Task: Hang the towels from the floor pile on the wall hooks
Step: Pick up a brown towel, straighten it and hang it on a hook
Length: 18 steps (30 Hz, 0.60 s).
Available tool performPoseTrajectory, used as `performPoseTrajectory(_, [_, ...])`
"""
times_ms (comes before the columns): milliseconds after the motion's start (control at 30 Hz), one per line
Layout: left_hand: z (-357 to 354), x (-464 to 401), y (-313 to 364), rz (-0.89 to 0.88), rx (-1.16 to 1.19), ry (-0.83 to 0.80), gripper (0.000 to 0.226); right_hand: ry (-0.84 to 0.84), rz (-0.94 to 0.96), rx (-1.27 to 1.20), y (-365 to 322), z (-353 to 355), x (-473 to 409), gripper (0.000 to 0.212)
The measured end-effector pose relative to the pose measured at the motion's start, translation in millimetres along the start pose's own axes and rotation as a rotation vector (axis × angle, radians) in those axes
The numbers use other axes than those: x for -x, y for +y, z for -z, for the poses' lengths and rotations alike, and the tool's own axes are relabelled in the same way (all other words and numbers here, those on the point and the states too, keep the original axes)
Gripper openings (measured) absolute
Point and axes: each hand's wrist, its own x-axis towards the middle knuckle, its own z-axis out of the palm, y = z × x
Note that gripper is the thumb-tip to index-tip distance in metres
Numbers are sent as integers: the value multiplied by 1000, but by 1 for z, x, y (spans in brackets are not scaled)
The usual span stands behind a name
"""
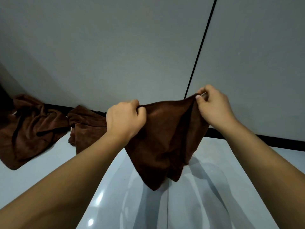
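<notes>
A dark brown towel [165,141] hangs in the air in front of the grey wall, stretched between both hands along its top edge. My left hand [123,119] grips the towel's left corner in a fist. My right hand [212,106] pinches the right corner between thumb and fingers, slightly higher. The towel's lower part droops in folds above the floor. Two more brown towels lie crumpled on the floor at the left: a larger one [28,129] and a smaller one [87,124] against the skirting. No wall hook is in view.
A grey panelled wall [115,47] with a thin black vertical seam [201,47] fills the upper view. A black skirting strip [264,139] runs along its base. The glossy pale floor [206,195] reflects light below the towel.
</notes>
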Motion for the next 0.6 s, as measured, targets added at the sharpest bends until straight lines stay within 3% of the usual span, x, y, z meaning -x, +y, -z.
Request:
performPoseTrajectory(200, [-6,-2,-8,-381,-205,198,39,-308,2,199,5,-18,13,6])
performPoseTrajectory(367, [-4,-4,-3,-556,-264,267,38,-458,63,99,-20,-42,25,49])
performPoseTrajectory(467, [-4,-4,-2,-638,-258,301,37,-435,113,81,-32,-57,27,35])
performPoseTrajectory(600, [-2,-6,-7,-589,-253,347,40,-402,113,-8,-34,-72,33,13])
